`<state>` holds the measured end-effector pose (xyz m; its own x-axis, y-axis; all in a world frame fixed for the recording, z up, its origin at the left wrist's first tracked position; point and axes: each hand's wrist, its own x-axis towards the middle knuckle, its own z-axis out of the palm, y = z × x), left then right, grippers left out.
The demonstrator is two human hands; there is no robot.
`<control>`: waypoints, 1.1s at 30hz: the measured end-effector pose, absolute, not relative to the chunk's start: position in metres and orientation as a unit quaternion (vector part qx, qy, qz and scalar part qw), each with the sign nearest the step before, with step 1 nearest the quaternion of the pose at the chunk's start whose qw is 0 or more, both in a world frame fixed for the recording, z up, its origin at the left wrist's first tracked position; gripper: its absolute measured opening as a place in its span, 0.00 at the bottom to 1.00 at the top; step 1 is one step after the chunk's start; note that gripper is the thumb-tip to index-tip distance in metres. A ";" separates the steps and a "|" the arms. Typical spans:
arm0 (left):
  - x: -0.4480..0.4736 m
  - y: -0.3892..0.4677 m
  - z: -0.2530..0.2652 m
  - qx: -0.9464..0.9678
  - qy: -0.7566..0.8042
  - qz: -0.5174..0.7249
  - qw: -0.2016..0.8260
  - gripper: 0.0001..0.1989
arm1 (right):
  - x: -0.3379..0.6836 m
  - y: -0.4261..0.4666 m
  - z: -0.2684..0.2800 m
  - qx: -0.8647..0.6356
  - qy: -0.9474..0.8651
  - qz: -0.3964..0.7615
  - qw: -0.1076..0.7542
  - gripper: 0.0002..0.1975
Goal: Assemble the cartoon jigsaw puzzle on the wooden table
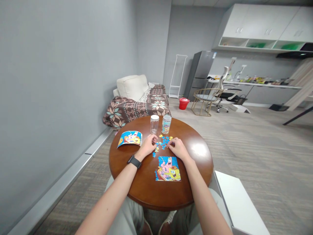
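Loose jigsaw puzzle pieces (164, 142), mostly blue with some yellow, lie in a heap between my hands. At the heap's left edge is my left hand (148, 145), its fingers loosely curled with thumb and fingertips apart. My right hand (178, 148) reaches in from the other side, its fingertips pinched on a small puzzle piece (167, 146). Closer to me lies a joined square puzzle (168, 169) showing a pink and a yellow cartoon figure. A curved picture sheet (130, 138) with a matching picture stands at the left.
Behind the pieces stand a clear jar (154, 125) with a white lid and a printed canister (166, 125). All of this rests on a round brown table (195, 173). A covered sofa (137, 104) is beyond it; a white box-like surface (241, 202) sits at right.
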<state>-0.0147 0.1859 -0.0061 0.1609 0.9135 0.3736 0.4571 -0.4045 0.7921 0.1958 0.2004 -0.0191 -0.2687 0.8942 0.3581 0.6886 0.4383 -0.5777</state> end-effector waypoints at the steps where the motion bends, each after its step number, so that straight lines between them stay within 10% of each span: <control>1: -0.015 0.186 -0.007 0.710 0.477 0.440 0.274 0.13 | 0.196 0.200 -0.019 -0.505 -0.782 0.156 0.329 0.05; 33: -0.018 0.175 0.002 0.746 0.509 0.319 0.289 0.11 | 0.174 0.189 -0.019 -0.386 -0.847 0.132 0.342 0.06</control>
<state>-0.0176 0.1747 0.0022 0.2793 0.9429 0.1815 0.5750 -0.3156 0.7548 0.1742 0.1893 -0.0192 -0.4683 0.7437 0.4771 0.5633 0.6673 -0.4872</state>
